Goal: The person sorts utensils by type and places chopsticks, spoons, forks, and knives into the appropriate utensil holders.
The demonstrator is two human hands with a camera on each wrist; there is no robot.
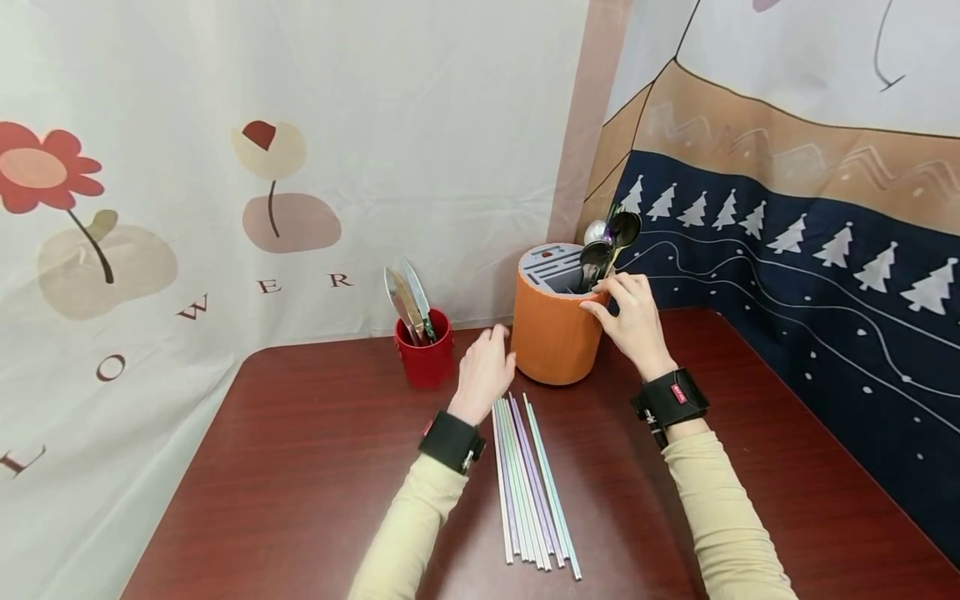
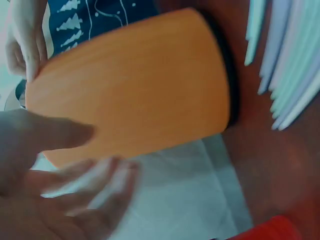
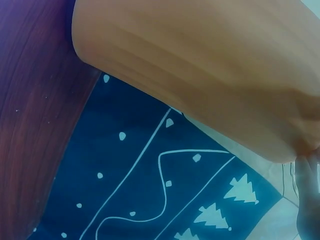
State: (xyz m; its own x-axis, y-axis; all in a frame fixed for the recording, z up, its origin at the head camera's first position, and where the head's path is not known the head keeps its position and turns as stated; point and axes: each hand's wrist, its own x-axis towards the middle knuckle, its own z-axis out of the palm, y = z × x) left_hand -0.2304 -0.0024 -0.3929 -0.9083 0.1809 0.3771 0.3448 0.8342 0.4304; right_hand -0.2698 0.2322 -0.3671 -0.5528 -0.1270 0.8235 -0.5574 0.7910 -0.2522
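A round orange utensil holder (image 1: 557, 333) with a grey slotted top stands toward the back of the table. Dark spoons (image 1: 622, 229) rise from its right side. My right hand (image 1: 630, 312) grips the holder's rim there, thumb on the outer wall and fingertips over the edge. In the left wrist view, fingers of that hand (image 2: 27, 42) touch the rim too. My left hand (image 1: 483, 371) hovers just left of the holder, its fingers loosely bent with nothing between them. Below it, several pastel straws (image 1: 528, 483) lie side by side on the table.
A red cup (image 1: 426, 362) holding several knives (image 1: 408, 300) stands left of the orange holder. The dark red wooden table (image 1: 315, 467) meets a pale printed curtain (image 1: 420, 150) behind and a navy tree-patterned cloth (image 1: 810, 275) along the right.
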